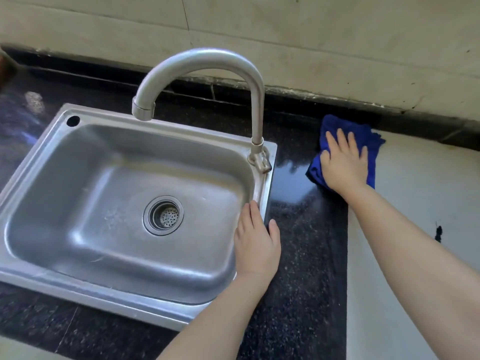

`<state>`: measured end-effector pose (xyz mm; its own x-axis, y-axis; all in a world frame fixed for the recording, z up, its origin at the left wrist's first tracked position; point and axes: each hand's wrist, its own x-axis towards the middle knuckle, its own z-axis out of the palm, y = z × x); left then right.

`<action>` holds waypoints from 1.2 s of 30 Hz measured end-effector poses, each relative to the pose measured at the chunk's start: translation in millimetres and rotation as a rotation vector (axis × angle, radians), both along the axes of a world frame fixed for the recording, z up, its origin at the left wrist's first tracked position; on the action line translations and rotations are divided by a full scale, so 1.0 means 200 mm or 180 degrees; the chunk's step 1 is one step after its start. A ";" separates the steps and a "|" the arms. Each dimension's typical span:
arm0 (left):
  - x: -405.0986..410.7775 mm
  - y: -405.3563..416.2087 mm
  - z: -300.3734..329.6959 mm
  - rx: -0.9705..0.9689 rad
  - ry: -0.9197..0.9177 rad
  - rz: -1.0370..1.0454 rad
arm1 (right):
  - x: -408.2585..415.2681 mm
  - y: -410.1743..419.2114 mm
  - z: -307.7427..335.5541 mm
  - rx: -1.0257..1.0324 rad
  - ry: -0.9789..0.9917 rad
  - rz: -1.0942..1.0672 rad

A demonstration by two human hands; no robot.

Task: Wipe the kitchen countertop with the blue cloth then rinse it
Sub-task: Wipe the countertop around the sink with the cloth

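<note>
Blue cloth, crumpled and deep blue, lies under the flat-fingered right hand on the countertop.

A home kitchen: steel sink with gooseneck tap set in dark stone countertop (plain tiled wall behind).

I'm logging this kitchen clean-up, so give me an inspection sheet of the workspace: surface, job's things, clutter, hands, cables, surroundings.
Surface: dark speckled countertop, glossy patch right of the sink; a pale surface adjoins it on the right.
Job's things: blue cloth bunched on the countertop near the back wall; steel sink looks dry, faucet not running.
Clutter: nothing seen.
Hands: right hand presses flat on the cloth; left hand rests on the sink's right rim, fingers straight.
Cables: nothing seen.
Surroundings: beige tiled wall, grimy along the seam with the counter.
</note>
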<state>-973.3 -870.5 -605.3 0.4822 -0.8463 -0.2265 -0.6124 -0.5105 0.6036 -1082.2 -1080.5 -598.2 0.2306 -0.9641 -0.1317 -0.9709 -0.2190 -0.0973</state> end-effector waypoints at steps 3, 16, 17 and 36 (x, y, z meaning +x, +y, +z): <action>-0.01 0.00 0.00 0.0042 -0.0057 0.0013 | 0.04 0.22 0.00 -0.0013 -0.0007 0.0003; -0.01 0.00 0.02 0.0147 0.0124 -0.0026 | 0.09 -0.10 -0.03 0.0124 -0.0052 0.0498; 0.00 0.00 0.01 0.0147 0.0144 -0.0022 | 0.11 -0.07 -0.03 0.0120 -0.0075 0.0409; 0.01 0.00 0.03 -0.0087 0.0437 0.0139 | 0.04 0.22 -0.01 0.0114 0.0052 0.0468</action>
